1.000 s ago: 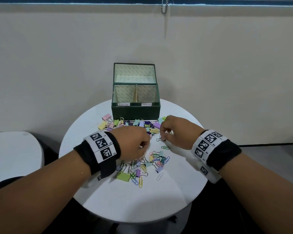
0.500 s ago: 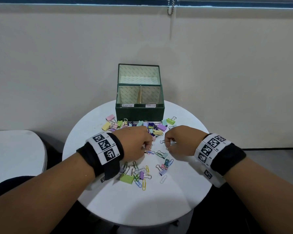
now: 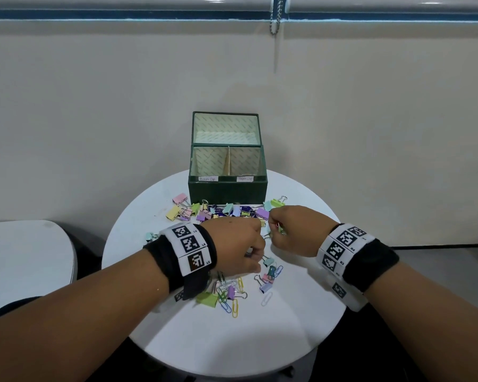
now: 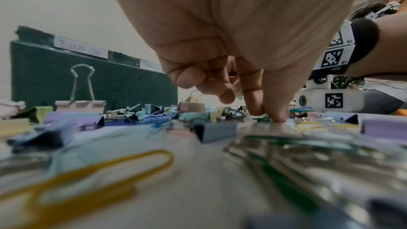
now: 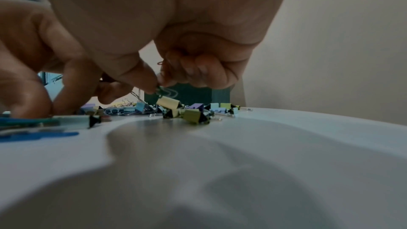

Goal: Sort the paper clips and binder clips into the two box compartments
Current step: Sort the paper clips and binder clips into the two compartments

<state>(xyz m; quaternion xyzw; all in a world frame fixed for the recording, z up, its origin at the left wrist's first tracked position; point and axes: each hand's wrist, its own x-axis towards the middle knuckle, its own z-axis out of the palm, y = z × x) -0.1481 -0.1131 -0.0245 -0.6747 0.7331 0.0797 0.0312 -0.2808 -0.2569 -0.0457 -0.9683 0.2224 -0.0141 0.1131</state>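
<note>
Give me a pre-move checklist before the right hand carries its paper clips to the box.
1. Right hand has clips pinched: ok, a green paper clip shows at its fingertips.
2. Box lid open, both compartments reachable: ok.
3. Compartment labels legible: the left label appears to read Binder Clip, ok; right label cannot tell for certain.
4. Path from hand to box free: ok, only low binder clips lie between.
5. Left hand out of the way: not ok, it works close beside the right.
6. Compartments empty: cannot tell, floors hidden.
</note>
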